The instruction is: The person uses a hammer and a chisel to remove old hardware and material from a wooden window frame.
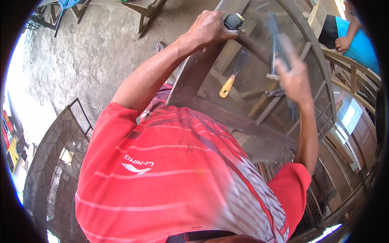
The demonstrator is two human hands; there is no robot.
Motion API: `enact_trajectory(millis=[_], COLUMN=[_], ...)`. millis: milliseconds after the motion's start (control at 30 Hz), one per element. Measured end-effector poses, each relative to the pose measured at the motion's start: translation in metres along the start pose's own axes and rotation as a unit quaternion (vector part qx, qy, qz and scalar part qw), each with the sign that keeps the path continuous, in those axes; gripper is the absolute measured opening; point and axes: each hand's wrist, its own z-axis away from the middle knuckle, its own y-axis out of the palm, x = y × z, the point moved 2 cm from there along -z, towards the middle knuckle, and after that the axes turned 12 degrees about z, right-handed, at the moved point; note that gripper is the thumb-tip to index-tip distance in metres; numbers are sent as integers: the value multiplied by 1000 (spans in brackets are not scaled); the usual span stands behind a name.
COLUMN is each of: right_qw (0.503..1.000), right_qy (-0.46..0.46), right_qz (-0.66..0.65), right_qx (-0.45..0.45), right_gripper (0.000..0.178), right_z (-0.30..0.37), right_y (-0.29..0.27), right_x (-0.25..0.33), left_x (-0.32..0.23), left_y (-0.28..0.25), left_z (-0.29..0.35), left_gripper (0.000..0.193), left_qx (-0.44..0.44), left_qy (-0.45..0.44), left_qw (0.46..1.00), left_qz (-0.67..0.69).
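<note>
A dark wooden frame with glass panes lies before me, one of its outer edges curved. My left hand is closed at the far side of it, around a short black-wrapped handle with a pale end. Over the glass, my right hand is smeared by motion, its fingers bent around a dark, blurred piece I cannot make out. A scraper with a yellow handle rests within the frame. Beside the right hand are a long tool with a round grey handle and a dark metal tool.
Another person's hand rests on a wooden edge at the far right. Below it, wooden frames and a glass sheet are stacked. A metal grille stands at left. A low wooden bench is on the concrete floor.
</note>
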Motion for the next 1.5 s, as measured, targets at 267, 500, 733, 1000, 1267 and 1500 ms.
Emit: enact_trajectory(millis=[267, 500, 733, 1000, 1267, 1500], right_qw=[967, 989, 969, 983, 937, 919], right_qy=[218, 50, 223, 87, 237, 260], right_qz=[-122, -37, -103, -116, -254, -297], right_qx=[-38, 132, -35, 109, 39, -21], right_gripper=[63, 64, 66, 66, 62, 59], right_z=[-13, 7, -10, 21, 91, 153], right_y=[-31, -1, -20, 1, 47, 98], right_x=[-12, 22, -6, 31, 45, 59], left_x=[5, 8, 9, -1, 23, 20], left_y=[0, 0, 3, -5, -2, -29], left_z=[-1, 4, 0, 8, 27, 51], left_gripper=[45, 47, 43, 48, 47, 25], left_qx=[1, -9, -9, 14, -41, -141], left_qy=[-2, 10, 19, -34, 82, 25], left_qw=[1000, 1000, 1000, 999, 985, 840], left_qz=[-2, 7, -15, -4, 144, 523])
